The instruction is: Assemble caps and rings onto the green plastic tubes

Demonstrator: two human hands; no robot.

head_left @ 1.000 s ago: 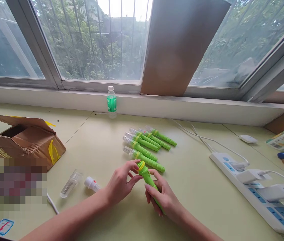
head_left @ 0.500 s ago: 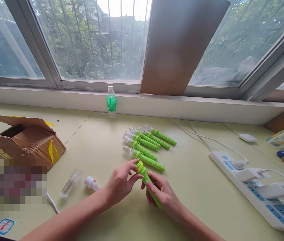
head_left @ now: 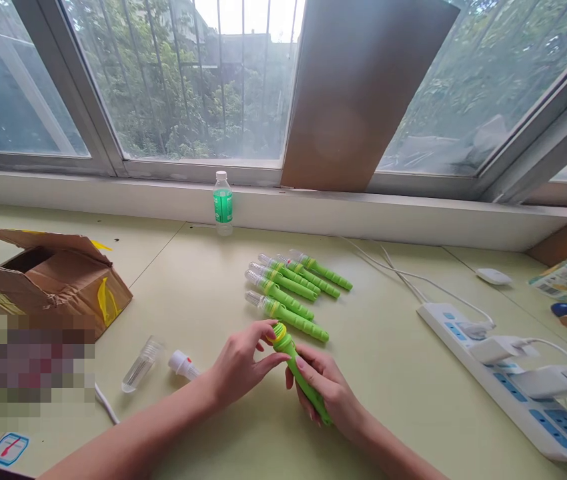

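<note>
Right hand (head_left: 326,383): fingers wrapped round & clamped on a slim lime-green plastic handle (head_left: 305,385), ctr. foreground, nearest the person.
Left hand (head_left: 246,363): thumb & fingertips closed on the handle's yellow-ringed head (head_left: 279,331) — pressure can't be told.
Handle: over the pale yellow-green tabletop (head_left: 403,393), btwn. both hands, slanting w/ head to upper left, lower end by the right palm.
Cluster: lime-green plastic handles w/ clear ribbed tips (head_left: 288,310) lie side by side just beyond the hands, tips to the left.
Left of the forearm: a clear plastic tube (head_left: 141,367) on its side; nearby, a white-collared clear piece w/ red mark (head_left: 182,364), partly behind the arm.
Far left: a brown cardboard box w/ yellow tape (head_left: 78,287), flaps up; a pixelated patch (head_left: 28,360) hides what's in front. White card w/ blue-and-red drawing (head_left: 8,450) at the near corner.
Sill: clear plastic bottle w/ green label (head_left: 223,207), upright nr. the wall.
Right side: long white power strip w/ blue sockets (head_left: 508,390), white plugs (head_left: 503,350) & cords attached.
Bkgd.: trees thru barred windows (head_left: 203,100) — brown flat board (head_left: 358,93) leaning across.
</note>
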